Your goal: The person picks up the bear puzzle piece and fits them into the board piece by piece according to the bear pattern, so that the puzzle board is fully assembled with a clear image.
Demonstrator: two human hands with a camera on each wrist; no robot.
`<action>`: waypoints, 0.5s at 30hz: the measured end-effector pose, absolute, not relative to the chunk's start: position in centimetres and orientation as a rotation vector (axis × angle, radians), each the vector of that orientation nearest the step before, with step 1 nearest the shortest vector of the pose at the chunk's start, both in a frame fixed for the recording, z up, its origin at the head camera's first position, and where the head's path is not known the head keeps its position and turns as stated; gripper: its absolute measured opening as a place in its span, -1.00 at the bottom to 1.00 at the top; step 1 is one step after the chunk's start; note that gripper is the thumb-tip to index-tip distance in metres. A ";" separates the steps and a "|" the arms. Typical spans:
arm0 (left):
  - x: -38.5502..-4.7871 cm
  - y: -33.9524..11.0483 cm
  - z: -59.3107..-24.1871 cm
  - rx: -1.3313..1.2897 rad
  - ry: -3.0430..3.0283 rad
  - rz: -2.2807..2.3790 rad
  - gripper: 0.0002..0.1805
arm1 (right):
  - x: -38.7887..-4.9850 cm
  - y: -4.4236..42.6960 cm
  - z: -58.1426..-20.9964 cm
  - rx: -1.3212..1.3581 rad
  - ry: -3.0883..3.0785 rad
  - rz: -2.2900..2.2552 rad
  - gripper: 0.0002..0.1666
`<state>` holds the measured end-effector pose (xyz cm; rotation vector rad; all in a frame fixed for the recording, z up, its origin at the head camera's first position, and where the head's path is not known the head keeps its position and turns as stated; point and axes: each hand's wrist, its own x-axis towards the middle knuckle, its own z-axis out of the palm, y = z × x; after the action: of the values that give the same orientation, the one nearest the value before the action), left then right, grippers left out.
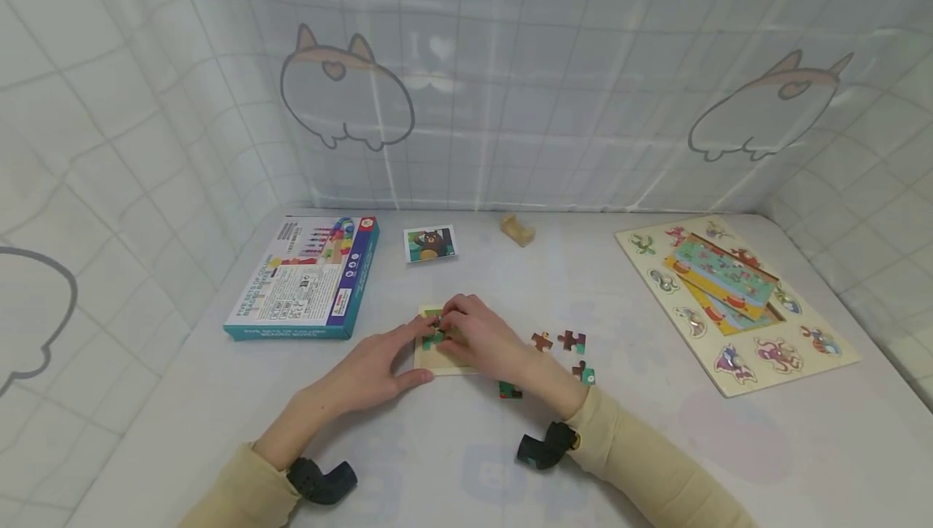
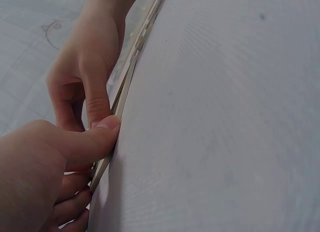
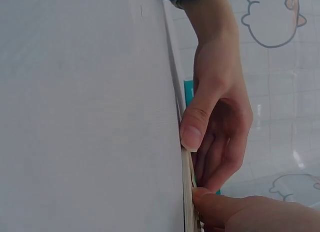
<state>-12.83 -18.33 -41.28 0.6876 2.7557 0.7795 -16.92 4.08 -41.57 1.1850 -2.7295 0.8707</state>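
Observation:
A small light-wood puzzle tray (image 1: 443, 363) lies on the table, with green puzzle pieces (image 1: 430, 342) at its upper left. My left hand (image 1: 368, 370) holds the tray along its left side, thumb at the near edge and forefinger by the pieces. Over the tray, my right hand (image 1: 487, 338) pinches a puzzle piece, mostly hidden by the fingers. In the right wrist view, the left thumb (image 3: 192, 137) rests on the tray's rim. Several loose pieces lie to the right, including a brown one (image 1: 542, 341) and a green one (image 1: 510, 390) partly under the right forearm.
A bear picture card (image 1: 430, 244) lies behind the tray, near a small wooden block (image 1: 517, 230). To the left is a flat toy box (image 1: 299, 281). A wooden animal board (image 1: 717, 350) on the right bears colourful cards (image 1: 725, 269). Gridded curtain stands behind.

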 end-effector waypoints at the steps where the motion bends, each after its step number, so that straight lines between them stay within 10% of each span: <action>1: -12.8 -18.3 -41.3 0.688 2.754 0.781 -0.23 | -16.9 4.1 -41.6 1.181 -2.723 0.865 -0.81; 15: -12.9 -18.2 -41.1 0.738 2.780 0.727 -0.24 | -17.1 3.8 -42.3 1.144 -2.678 0.877 -0.82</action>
<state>-12.92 -18.25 -41.13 0.7376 2.7802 0.7266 -17.12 3.83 -42.31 1.1443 -2.6781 0.8769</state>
